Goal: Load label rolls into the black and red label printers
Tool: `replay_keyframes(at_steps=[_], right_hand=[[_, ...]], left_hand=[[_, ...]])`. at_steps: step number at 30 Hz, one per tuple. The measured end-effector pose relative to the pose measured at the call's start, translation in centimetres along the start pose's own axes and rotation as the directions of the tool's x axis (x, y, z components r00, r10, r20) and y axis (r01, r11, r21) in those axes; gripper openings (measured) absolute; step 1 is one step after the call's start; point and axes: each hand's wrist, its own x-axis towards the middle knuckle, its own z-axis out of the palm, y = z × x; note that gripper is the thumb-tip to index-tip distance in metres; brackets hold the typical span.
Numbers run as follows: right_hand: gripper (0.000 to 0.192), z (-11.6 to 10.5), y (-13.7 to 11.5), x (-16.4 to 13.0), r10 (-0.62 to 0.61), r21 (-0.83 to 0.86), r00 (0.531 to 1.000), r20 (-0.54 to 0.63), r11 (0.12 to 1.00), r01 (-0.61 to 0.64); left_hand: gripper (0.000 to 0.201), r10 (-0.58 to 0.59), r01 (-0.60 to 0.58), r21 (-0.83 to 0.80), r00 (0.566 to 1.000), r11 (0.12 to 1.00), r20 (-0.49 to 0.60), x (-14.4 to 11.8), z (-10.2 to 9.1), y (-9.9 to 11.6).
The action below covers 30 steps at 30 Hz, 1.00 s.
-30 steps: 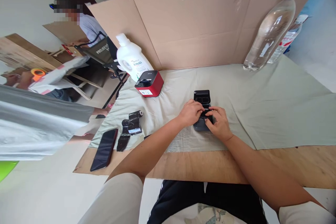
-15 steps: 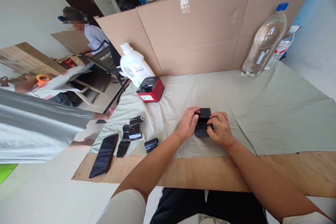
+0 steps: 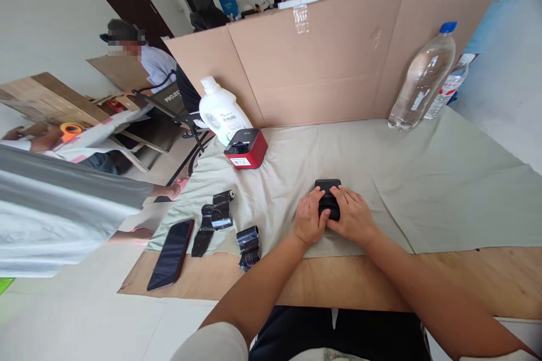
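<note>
A tall cardboard screen (image 3: 322,62) stands across the far edge of the table, with a strip of clear tape near its top. A pale green cloth (image 3: 444,180) covers most of the wooden table (image 3: 486,276). At the far right, a large clear water bottle (image 3: 421,79) with a blue cap stands against the cardboard, and a smaller bottle (image 3: 451,84) with a red-and-white label stands behind it; that label's writing is too small to read. A white jug (image 3: 221,113) at the far left carries a round printed label that cannot be read. Beside the table, a folding chair back (image 3: 169,98) shows white letters starting "PROJ". In front of the jug sits a red and black box-shaped device (image 3: 246,148) with a white sticker on its near face, its print unreadable.

A dark phone (image 3: 171,254) lies at the near left edge, with 2 loose rolls of black film, 1 (image 3: 214,217) unspooled and 1 (image 3: 249,242) shorter.

Both forearms reach forward from the near edge and meet at the middle of the cloth. The left hand (image 3: 308,221) and right hand (image 3: 353,219) lie palm down, fingers curled around a small black case (image 3: 328,194). It is closed, matte, with rounded corners, lying flat on the cloth; its near half is hidden under the hands.
</note>
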Motion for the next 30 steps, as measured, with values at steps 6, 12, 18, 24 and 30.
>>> replay_keyframes(at_steps=[6,12,18,24,30], right_hand=[[0.074,-0.5,-2.1,1.3,0.225,-0.055,0.968,0.114,0.974,-0.22],[0.089,1.7,-5.2,2.6,0.417,-0.137,0.888,0.194,0.908,-0.396],[0.073,0.5,5.4,6.0,0.385,-0.208,0.918,0.092,0.909,-0.361],[0.069,-3.9,21.8,10.5,0.666,-0.323,0.741,-0.085,0.685,-0.652],[0.078,-6.3,25.1,9.0,0.865,-0.484,0.5,0.034,0.452,-0.749]], left_hand=[[0.055,-0.281,0.23,-0.287,0.948,0.93,-0.15,-1.2,0.2,-0.4],[0.054,-0.482,0.379,-0.407,0.856,0.831,-0.186,-2.1,0.5,-1.4],[0.04,-0.245,0.261,-0.051,0.947,0.964,0.208,-1.4,-0.1,-0.1],[0.051,-0.151,0.109,0.111,0.839,0.988,0.523,-0.5,-0.4,1.5],[0.066,-0.108,0.12,0.033,0.707,0.992,0.699,-1.6,-2.9,2.7]])
